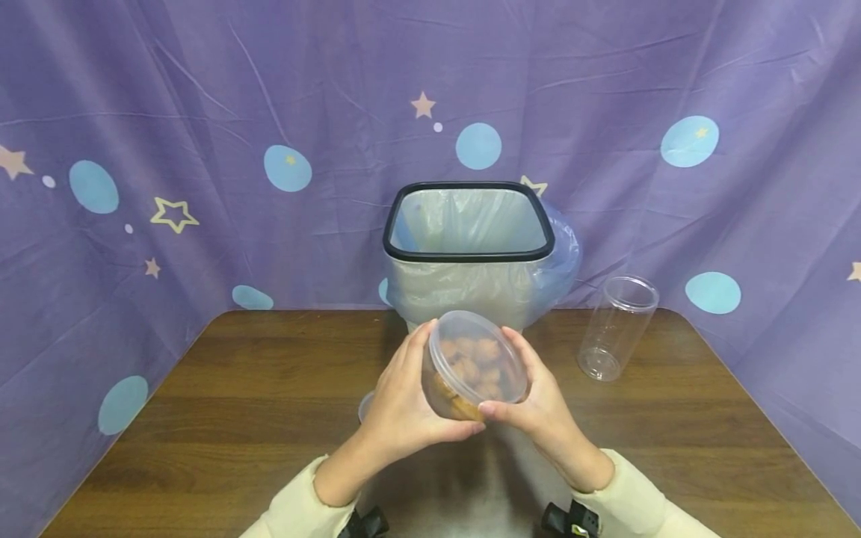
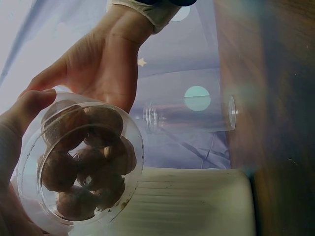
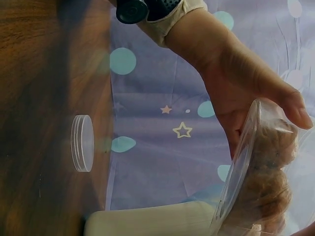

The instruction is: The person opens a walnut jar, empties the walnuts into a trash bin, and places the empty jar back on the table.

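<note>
Both hands hold a round clear plastic tub point(image 1: 464, 373) with several walnuts point(image 2: 61, 169) inside. Above the table it tilts, its frosted lid side turned up in the head view. My left hand point(image 1: 401, 407) grips one side, fingers behind and thumb along the lower edge. Across from it, my right hand point(image 1: 546, 400) grips the other side, its thumb point(image 3: 297, 110) over the rim. In the left wrist view the walnuts show through the tub's base. Most fingers of both hands are hidden behind the tub.
Behind the hands stands a pale bin point(image 1: 464, 288) with a black rim and plastic liner. A tall clear jar point(image 1: 619, 329) stands at the right on the wooden table point(image 1: 269, 388). A round lid point(image 3: 83, 143) lies on the table, mostly hidden by my left hand in the head view.
</note>
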Available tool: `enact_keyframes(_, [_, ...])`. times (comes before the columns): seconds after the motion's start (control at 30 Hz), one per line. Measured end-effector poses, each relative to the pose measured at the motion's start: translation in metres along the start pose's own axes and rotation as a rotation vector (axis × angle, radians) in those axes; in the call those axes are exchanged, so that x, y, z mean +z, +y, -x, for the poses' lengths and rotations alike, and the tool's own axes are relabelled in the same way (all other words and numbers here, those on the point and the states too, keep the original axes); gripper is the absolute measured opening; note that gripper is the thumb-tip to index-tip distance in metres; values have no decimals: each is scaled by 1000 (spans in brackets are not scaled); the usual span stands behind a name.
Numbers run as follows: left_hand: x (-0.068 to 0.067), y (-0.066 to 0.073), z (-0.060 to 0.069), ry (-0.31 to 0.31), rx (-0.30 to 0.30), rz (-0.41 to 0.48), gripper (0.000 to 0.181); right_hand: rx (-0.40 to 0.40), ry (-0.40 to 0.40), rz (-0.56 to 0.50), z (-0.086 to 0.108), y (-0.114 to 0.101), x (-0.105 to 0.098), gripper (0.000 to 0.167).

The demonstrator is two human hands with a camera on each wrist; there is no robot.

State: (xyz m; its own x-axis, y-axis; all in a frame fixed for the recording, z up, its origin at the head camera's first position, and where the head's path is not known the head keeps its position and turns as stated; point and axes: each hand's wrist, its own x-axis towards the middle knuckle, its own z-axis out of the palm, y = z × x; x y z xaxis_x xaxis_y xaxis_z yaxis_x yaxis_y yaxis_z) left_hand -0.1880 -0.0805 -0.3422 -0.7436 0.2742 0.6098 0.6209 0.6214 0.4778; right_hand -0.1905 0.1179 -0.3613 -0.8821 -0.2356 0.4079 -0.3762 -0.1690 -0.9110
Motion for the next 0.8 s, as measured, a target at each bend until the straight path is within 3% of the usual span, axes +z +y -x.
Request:
enact_keyframes(0.2, [1, -1, 0, -8, -15, 4, 121, 0, 11, 72, -1, 1, -2, 96])
enact_keyframes(0.57, [3, 0, 0, 9, -39, -9, 122, -72, -14, 241, -8, 4, -11, 95])
enact_keyframes(0.8, [4, -2, 0, -3, -60, 40, 121, -97, -38, 244, -11, 7, -15, 94])
